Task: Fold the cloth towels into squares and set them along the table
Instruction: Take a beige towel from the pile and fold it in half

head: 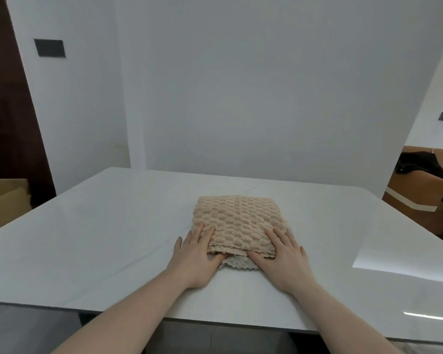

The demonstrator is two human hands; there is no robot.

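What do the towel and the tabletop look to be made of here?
Towel: soft, thick beige fabric, probably plush microfibre or knit, judging by its raised checkered bumps and scalloped edge; a paler layer shows at the near edge. Tabletop: hard, smooth, glossy white surface, maybe stone or laminate, since it mirrors window light. Both hands, left and right, rest on the towel.

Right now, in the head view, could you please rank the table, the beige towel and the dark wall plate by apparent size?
1. Table
2. Beige towel
3. Dark wall plate, though it sits farther away, so its true size is unsure.
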